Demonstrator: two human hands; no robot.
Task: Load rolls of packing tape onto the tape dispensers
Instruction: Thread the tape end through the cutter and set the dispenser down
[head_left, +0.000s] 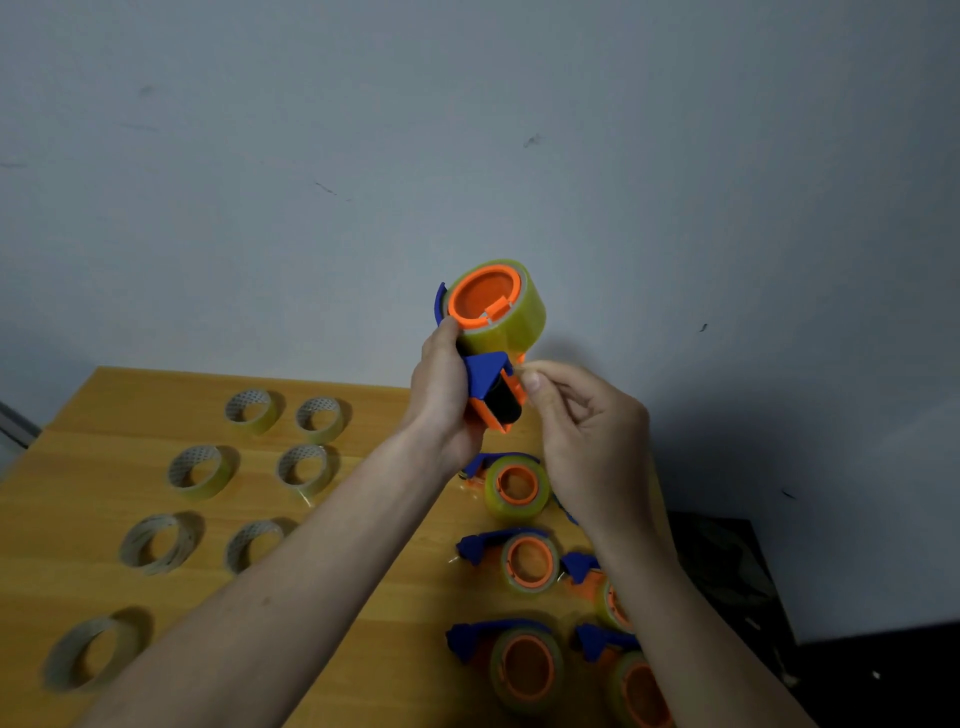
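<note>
I hold a blue and orange tape dispenser (491, 384) up above the table, with a yellowish clear roll of tape (511, 312) seated on its orange hub. My left hand (441, 395) grips the dispenser's handle from the left. My right hand (582, 431) pinches the loose end of the tape between thumb and forefinger, just right of the dispenser's blue guard. Several loose tape rolls (200, 470) lie on the left half of the wooden table (363, 519). Several loaded dispensers (519, 556) lie on its right half, partly hidden by my right forearm.
A plain grey wall rises behind the table. A dark object (727, 566) sits low to the right of the table's edge.
</note>
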